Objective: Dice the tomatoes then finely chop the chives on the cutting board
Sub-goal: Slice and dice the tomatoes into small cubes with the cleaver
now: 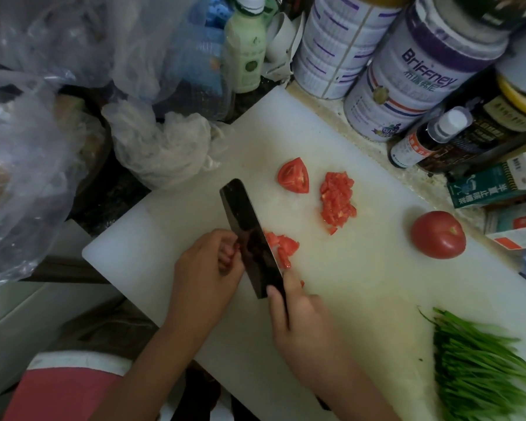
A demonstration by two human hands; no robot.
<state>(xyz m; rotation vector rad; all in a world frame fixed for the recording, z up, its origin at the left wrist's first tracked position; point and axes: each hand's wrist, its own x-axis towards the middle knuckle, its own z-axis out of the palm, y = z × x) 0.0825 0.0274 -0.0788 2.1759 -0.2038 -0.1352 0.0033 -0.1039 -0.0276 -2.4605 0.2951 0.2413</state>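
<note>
On the white cutting board (331, 284) my right hand (301, 323) grips the handle of a dark cleaver (249, 235), blade down on the board. My left hand (207, 265) is curled against the blade's left side, pinning a tomato piece that is mostly hidden by my fingers. Cut tomato bits (283, 247) lie just right of the blade. Further back are a pile of diced tomato (336, 199) and a tomato wedge (294, 176). A whole tomato (438, 234) sits at the right. A bunch of green chives (480, 369) lies at the board's near right corner.
Large tins (407, 80), a small dark bottle (428, 138), boxes (498, 183) and a green-white bottle (245, 53) crowd the back and right edges. Crumpled clear plastic bags (164, 147) fill the left side, touching the board's far left corner.
</note>
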